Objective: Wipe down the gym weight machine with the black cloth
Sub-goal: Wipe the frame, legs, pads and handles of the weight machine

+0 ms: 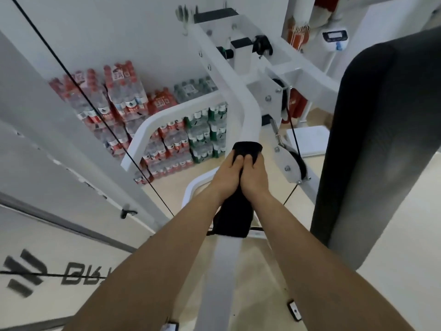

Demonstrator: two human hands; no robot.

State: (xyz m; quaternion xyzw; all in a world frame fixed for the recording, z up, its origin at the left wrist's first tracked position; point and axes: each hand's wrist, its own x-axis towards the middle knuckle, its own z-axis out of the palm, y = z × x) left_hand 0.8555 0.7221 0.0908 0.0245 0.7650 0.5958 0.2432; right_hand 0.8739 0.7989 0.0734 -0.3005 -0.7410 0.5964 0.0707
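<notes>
The cloth (235, 218) wraps a white bar (225, 271) of the machine (238, 75) at frame centre. The left hand (225, 179) and right hand (256, 181) sit side by side, fingers (238, 161) clamped round the cloth. A black pad (370, 139) stands right, bottle packs (152, 120) upper left.

- Middle of the black cloth (235, 218) — covered by the left hand (226, 179) and right hand (254, 180).
- The grey lettering (78, 274) on the side panel (47, 237) — smeared, unreadable.
- The black pad (372, 139) runs off the right edge.
</notes>
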